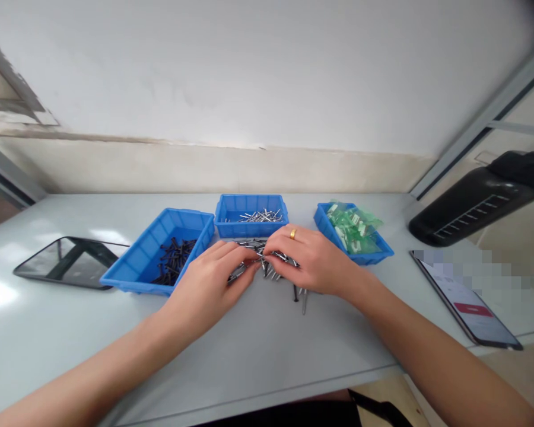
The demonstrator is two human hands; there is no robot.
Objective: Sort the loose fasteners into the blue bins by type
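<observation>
A loose pile of mixed screws and nails (267,261) lies on the white table (267,344), in front of three blue bins. My left hand (213,279) rests on the pile's left side, fingers curled around a few metal pieces. My right hand (307,258), with a gold ring, lies over the pile's right side, its fingertips pinching into the fasteners. The left bin (160,252) holds black screws. The middle bin (251,214) holds silver nails. The right bin (353,234) holds green and white plastic pieces.
A dark phone (66,261) lies face up at the left of the table. A second phone (467,299) with a lit screen lies at the right edge. A black device (476,204) sits at the back right. A wall runs close behind the bins.
</observation>
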